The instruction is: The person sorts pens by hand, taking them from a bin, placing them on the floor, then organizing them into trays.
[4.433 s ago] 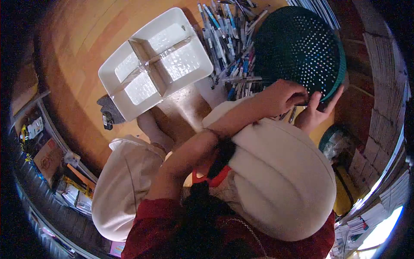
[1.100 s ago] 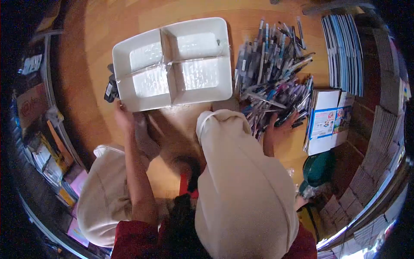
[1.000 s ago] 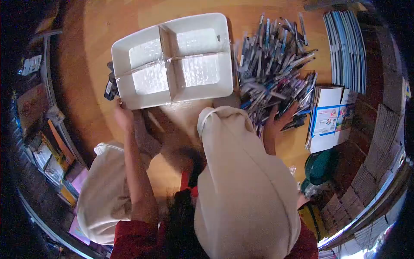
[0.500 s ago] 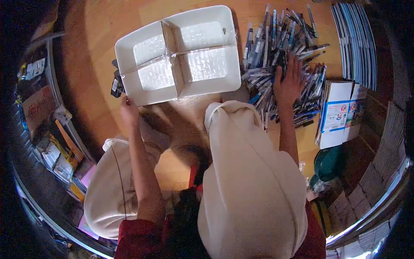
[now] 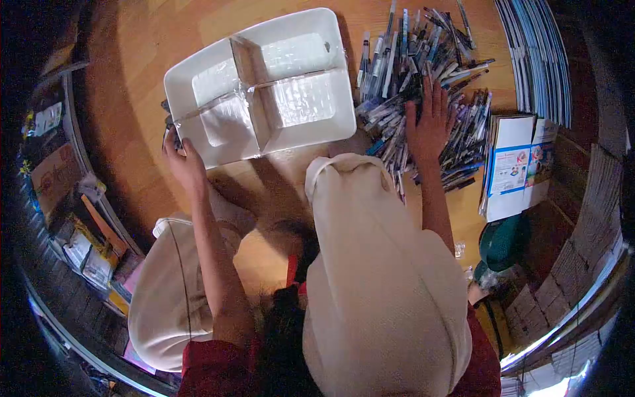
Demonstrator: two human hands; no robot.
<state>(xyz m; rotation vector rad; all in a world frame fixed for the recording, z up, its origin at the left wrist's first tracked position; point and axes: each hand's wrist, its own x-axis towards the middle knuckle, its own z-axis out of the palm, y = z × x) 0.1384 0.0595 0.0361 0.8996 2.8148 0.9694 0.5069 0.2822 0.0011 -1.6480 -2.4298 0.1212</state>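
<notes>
- Right hand (image 5: 431, 126) had moved from the lower edge of the pen pile to its middle, and the left hand (image 5: 182, 159) had come a little higher around the tray's lower left corner.
- The pile of pens (image 5: 456, 135) lay at the upper right of the frame, spread loosely on the wooden floor (image 5: 139, 40), its pens pointing many ways.
- The right hand was open and flat, palm down on the pens, its fingers stretched upward and nearly side by side.
- The left hand's thumb and fingers stood apart at the corner of the tray.
- The white tray (image 5: 337, 129) sat at the upper centre-left, slightly turned, with dividers (image 5: 261, 122) marking out four compartments and shiny clear plastic in them.
- A small dark object (image 5: 167, 106) showed just beside the tray's left side.
- A row of thin booklets (image 5: 536, 59) lay at the upper right; below it was a stack of cards (image 5: 512, 169) with blue-edged print.
- A green container (image 5: 504, 243) rested below that stack, near the right knee (image 5: 350, 175).
</notes>
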